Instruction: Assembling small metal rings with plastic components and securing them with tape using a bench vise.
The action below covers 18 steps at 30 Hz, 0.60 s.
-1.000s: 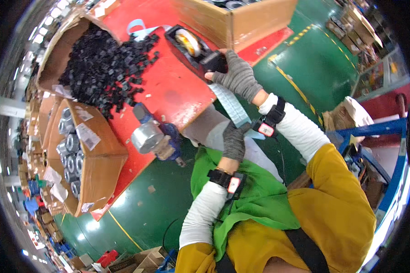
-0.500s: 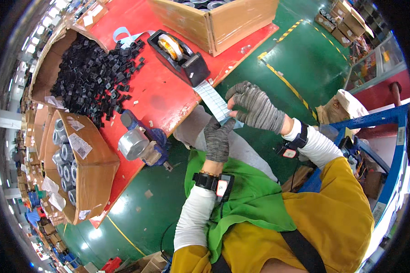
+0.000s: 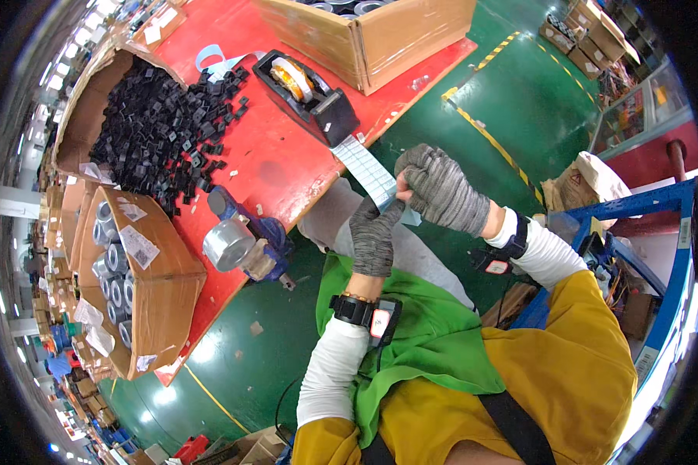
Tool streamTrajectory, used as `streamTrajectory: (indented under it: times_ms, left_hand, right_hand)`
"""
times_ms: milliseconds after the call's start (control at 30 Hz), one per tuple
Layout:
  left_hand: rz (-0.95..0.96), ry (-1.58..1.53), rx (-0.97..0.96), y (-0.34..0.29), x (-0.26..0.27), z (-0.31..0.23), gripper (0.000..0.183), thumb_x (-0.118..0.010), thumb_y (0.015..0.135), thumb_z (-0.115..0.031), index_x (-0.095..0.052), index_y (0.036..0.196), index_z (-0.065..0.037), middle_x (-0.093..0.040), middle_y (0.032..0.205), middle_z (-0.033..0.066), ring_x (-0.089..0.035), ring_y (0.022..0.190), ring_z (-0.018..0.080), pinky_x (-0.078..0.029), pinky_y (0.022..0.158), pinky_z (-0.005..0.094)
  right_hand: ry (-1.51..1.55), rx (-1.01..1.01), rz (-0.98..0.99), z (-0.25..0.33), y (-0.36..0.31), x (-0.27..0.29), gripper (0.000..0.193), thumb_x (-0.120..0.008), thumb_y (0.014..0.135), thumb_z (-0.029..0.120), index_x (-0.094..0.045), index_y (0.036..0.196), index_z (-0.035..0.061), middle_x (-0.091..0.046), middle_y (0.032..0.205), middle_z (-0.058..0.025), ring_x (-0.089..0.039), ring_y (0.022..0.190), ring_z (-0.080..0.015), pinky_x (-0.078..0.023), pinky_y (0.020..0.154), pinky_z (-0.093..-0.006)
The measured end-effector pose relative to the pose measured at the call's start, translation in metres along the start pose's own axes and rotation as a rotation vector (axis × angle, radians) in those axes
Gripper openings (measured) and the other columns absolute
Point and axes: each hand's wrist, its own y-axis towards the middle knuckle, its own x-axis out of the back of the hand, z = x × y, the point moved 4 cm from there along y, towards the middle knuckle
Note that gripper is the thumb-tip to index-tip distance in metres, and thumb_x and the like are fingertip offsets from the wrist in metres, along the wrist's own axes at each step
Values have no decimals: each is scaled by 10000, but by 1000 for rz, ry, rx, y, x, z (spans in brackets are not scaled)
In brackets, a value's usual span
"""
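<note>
A strip of small pale labels point(image 3: 367, 172) runs from beneath the front of a black tape dispenser point(image 3: 318, 108), over the red table's edge. My left hand point(image 3: 372, 242), in a grey striped glove with bare fingertips, is closed on the strip's lower part. My right hand point(image 3: 442, 190), gloved alike, is curled with thumb and forefinger pinched at the strip's right edge, just above the left fingertips. Whether a single label sits in that pinch is too small to tell. The strip's pale blue end shows below the fingers.
On the red table point(image 3: 279, 174) lies a pile of black plastic parts point(image 3: 159, 124) spilling from a carton. A blue vise point(image 3: 271, 240) holds a metal cylinder point(image 3: 228, 245) by the edge. Cartons of metal rings point(image 3: 163, 302) stand left and far. A blue frame point(image 3: 667, 287) rises at right.
My right hand has curled its fingers tighter and its thumb and forefinger have moved slightly right and down along the strip. The left hand has barely moved.
</note>
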Motion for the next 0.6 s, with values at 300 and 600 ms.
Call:
streamTrajectory:
  times_ms: [300,600]
  left_hand:
    - [336,868,-122,-28,24,-40,504,-663,800,-272,-515,1188,13,-609,1061,136,-575,980,223,-463,841,349]
    - [-49,614,-302,-71,130,-239,233,-588,865,-155,-599,1010,28,-646,933,88,-606,804,169,-480,752,297]
  right_hand:
    - [217,-47,-131,13,4,23,179,-699,681,76,-535,753,68,-545,862,-109,-546,820,-286,-452,724,-368]
    - [340,-163,-53,0,8,-1,180,-671,657,-6,-533,765,34,-522,867,-120,-536,802,-284,-442,715,-347]
